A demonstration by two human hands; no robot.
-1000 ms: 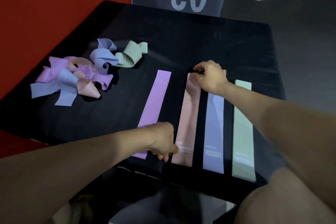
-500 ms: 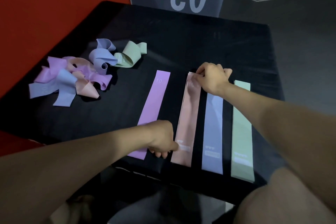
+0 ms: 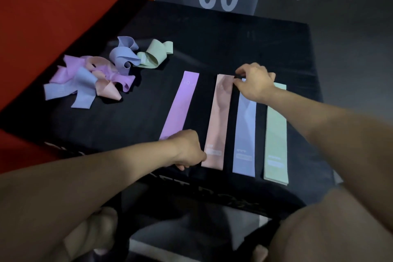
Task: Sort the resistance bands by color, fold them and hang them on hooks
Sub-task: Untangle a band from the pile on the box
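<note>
Evidently to lay it straight beside the purple band [image 3: 179, 106], the right hand [image 3: 254, 83] pinches the pink band [image 3: 219, 121] at its far end while the left hand [image 3: 187, 149], fingers curled, pins the near end.

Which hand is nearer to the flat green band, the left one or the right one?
The right hand. It pinches the pink band's far end, its wrist close to the flat green band's far end. The left hand holds the pink band's near end, with the blue band between.

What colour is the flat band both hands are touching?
Pale pink band, seen clearly in the head view.
</note>
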